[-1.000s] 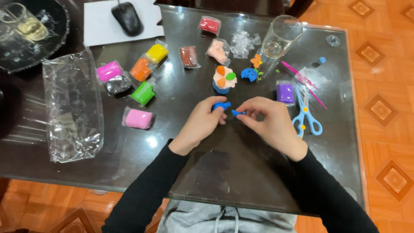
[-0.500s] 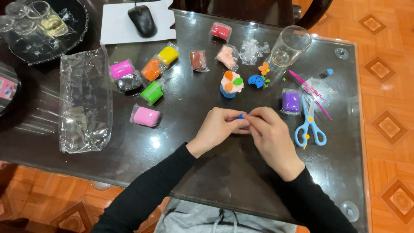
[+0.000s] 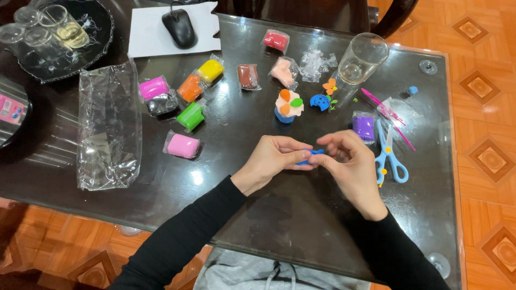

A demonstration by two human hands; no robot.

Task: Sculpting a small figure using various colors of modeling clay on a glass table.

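Dark glass table (image 3: 301,225), left hand (image 3: 271,161), right hand (image 3: 352,166) pinching blue clay (image 3: 310,154)

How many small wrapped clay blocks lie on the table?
9: magenta, black, orange, yellow, green, pink, brown, red, purple. More may be hidden.

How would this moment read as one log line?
left hand: pinches blue clay | right hand: pinches same piece | nearby: scissors, clay figure
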